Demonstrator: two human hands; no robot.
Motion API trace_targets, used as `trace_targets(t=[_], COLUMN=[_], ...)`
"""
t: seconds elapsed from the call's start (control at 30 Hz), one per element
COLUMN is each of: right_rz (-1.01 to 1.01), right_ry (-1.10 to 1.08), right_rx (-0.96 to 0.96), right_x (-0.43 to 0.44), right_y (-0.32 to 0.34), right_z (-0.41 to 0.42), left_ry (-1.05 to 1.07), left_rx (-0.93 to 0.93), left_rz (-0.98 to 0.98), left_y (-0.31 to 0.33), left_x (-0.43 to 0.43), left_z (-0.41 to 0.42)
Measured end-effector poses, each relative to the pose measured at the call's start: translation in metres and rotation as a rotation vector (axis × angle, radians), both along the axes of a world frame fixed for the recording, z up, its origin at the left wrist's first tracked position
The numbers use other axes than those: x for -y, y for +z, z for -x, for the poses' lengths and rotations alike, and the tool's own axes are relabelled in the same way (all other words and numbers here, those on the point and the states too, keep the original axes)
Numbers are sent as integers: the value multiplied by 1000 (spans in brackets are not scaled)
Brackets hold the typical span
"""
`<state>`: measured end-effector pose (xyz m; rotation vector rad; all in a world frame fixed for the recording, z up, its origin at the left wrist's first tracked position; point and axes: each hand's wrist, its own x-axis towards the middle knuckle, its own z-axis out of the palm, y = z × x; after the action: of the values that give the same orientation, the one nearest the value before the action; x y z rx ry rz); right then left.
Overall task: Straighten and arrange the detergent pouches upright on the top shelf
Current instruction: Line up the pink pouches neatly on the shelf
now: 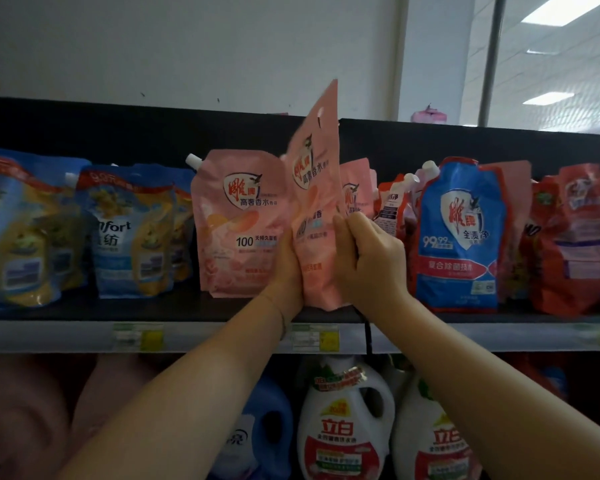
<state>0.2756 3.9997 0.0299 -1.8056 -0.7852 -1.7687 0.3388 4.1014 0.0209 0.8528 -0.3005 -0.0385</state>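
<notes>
Two hands are set on one pink pouch (314, 188), stood upright at the front of the top shelf (118, 310): the left hand (286, 268) is pressed, seemingly flat, against its side; the right hand (371, 258) is curled round its edge.

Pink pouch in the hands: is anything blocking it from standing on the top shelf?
Nothing visible blocks it. The right hand grips the held pouch, the left hand presses its side, and its bottom already sits at the front of the top shelf, between the front pink pouch and the rear pink pouch.
</notes>
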Motion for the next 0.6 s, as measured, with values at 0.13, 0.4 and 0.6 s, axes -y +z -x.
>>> trace_targets(t=[0.13, 0.4, 0.6], right_rz=[43, -66, -202], right_ry=[-37, 24, 208], right_rx=[113, -273, -694], right_x=[0, -37, -73], right_y=[14, 0, -14], right_z=[5, -27, -52], left_ry=[232, 926, 1053], left_rx=[94, 181, 167], left_rz=[134, -66, -390], left_y=[10, 14, -16], left_x=[-19, -78, -119], left_z=[-6, 15, -6])
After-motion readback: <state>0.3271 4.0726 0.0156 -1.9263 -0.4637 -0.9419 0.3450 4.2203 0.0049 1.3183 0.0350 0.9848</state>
